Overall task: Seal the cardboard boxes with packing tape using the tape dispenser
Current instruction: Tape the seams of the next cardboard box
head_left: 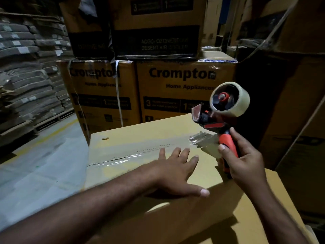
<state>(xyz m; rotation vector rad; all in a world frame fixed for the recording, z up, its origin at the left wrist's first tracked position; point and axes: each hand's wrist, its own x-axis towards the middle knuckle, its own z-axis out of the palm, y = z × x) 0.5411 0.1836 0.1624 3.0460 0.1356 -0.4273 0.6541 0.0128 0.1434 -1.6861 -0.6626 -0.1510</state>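
Two hands: right (246,161) grips half-hidden tape dispenser (223,117); left (177,171) flat on box (126,147).

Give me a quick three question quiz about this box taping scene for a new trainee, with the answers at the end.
1. True or false: the tape dispenser is held in the left hand.
2. Multiple choice: where does the left hand rest? A) on the tape roll B) flat on top of the cardboard box C) on the floor
3. Fill in: a strip of clear ____ already runs along the box's top seam.

Key:
1. False; the right hand grips its red handle.
2. B
3. Packing tape; its end near the dispenser looks crumpled.
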